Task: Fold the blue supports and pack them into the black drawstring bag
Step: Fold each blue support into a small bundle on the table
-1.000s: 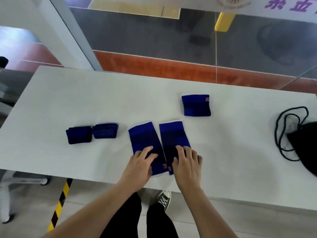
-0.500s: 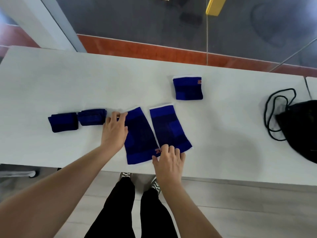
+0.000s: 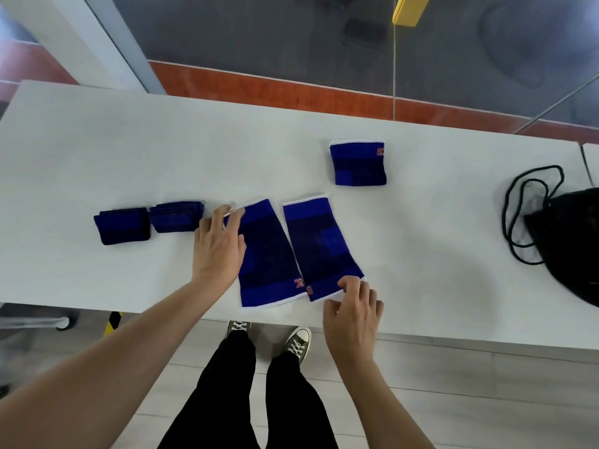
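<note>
Two long blue supports lie flat side by side in the middle of the white table [image 3: 97, 140]. My left hand [image 3: 220, 246] pinches the far left corner of the left long support [image 3: 270, 254], and its white edge lies across my fingers. At the near right corner of the right long support [image 3: 319, 244], the fingertips of my right hand [image 3: 353, 307] curl onto the white hem. A folded blue support [image 3: 358, 163] rests farther back. Two small folded dark blue supports [image 3: 122, 225] [image 3: 176, 216] sit to the left. The black drawstring bag [image 3: 570, 241] lies at the far right.
The bag's black cord [image 3: 518, 215] loops on the table left of the bag. The table's near edge runs just below my hands, with my legs and shoes under it. A glass wall and a red floor strip lie beyond the far edge.
My left hand has moved from the near ends of the long supports up to the left one's far left corner. My right hand has shifted right to the other support's near right corner.
</note>
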Demonstrator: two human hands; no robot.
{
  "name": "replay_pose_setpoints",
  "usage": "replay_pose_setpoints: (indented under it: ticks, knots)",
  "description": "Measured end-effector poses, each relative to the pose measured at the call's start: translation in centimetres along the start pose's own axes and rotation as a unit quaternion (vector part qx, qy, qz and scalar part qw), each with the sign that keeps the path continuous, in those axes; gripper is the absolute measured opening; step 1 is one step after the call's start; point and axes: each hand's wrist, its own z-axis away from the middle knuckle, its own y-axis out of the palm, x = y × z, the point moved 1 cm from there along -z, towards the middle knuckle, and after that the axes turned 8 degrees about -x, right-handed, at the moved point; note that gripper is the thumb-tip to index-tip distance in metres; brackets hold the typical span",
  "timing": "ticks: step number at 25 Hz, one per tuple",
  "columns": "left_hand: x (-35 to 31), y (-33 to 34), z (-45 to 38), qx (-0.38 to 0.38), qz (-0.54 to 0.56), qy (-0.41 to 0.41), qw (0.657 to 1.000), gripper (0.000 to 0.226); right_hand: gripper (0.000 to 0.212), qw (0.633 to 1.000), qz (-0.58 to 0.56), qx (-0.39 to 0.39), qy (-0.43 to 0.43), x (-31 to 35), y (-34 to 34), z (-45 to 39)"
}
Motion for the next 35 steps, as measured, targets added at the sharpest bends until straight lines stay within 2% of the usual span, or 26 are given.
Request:
replay_pose_setpoints:
  ticks: [2, 5, 8, 11, 13, 15, 17, 19, 20, 22, 25, 27, 28, 30, 31, 33, 35]
  knots:
    - [-1.4, -0.1, 1.6, -0.014, 0.016, 0.063, 0.998, 0.043, 0.035, 0.999, 0.0, 0.013, -0.038, -0.5, -0.3, 0.5]
    - [-3.4, 0.7, 4.5, 0.029, 0.021, 0.118, 0.992, 0.04, 0.043, 0.993, 0.016, 0.031, -0.115, 0.1, 0.1, 1.1]
    - [-3.5, 1.4, 6.3, 0.078, 0.011, 0.098, 0.992, 0.045, 0.032, 0.991, 0.048, 0.029, -0.123, 0.5, 0.6, 0.9]
    - [-3.2, 1.3, 6.6, 0.095, 0.003, 0.092, 0.991, 0.047, 0.016, 0.992, 0.054, 0.019, -0.114, 0.5, 0.6, 0.3]
    - [-3.7, 1.0, 6.4, 0.09, 0.01, 0.085, 0.992, 0.041, 0.014, 0.995, 0.01, 0.003, -0.095, 0.6, 0.1, -0.2]
    - [-4.6, 0.6, 6.0, 0.074, 0.044, 0.075, 0.993, 0.033, 0.015, 0.994, -0.084, -0.006, -0.074, 1.3, -1.0, -0.5]
    - [-6.2, 0.2, 5.7, 0.063, 0.101, 0.063, 0.991, 0.035, 0.015, 0.972, -0.234, -0.011, 0.005, 2.2, -2.9, -1.1]
    - [-7.8, 0.0, 5.5, 0.043, 0.143, 0.062, 0.987, 0.042, 0.015, 0.922, -0.358, -0.048, 0.136, 2.2, -4.5, -2.3]
    - [-8.7, 0.0, 5.4, 0.033, 0.151, 0.07, 0.985, 0.044, 0.016, 0.9, -0.382, -0.068, 0.2, 1.5, -4.8, -2.7]
    - [-10.4, 0.3, 5.5, 0.037, 0.14, 0.103, 0.984, 0.048, 0.017, 0.874, -0.378, -0.067, 0.297, -0.4, -4.8, -3.1]
    - [-12.4, 2.1, 6.0, 0.13, 0.057, 0.177, 0.974, 0.049, 0.013, 0.893, -0.303, -0.027, 0.332, -3.1, -4.6, -2.3]
    - [-12.6, 3.3, 6.2, 0.178, -0.01, 0.206, 0.962, 0.051, 0.008, 0.907, -0.281, 0.013, 0.314, -4.0, -4.4, -1.5]
    - [-12.5, 3.6, 6.2, 0.184, -0.032, 0.215, 0.958, 0.053, 0.016, 0.927, -0.253, 0.02, 0.276, -4.3, -4.2, -1.2]
    - [-12.5, 3.8, 5.7, 0.184, -0.056, 0.225, 0.955, 0.055, 0.034, 0.98, -0.133, -0.001, 0.147, -4.6, -3.9, -0.5]
    - [-12.4, 3.7, 5.4, 0.186, -0.058, 0.225, 0.955, 0.056, 0.039, 0.993, -0.076, -0.007, 0.086, -4.4, -3.6, -0.1]
    - [-12.1, 3.2, 4.9, 0.18, -0.045, 0.217, 0.958, 0.055, 0.042, 0.999, -0.021, 0.016, 0.02, -4.0, -2.6, 0.4]
    - [-10.8, 2.4, 3.9, 0.153, -0.024, 0.189, 0.97, 0.054, 0.042, 0.999, -0.007, 0.038, 0.012, -3.8, -1.7, 0.6]
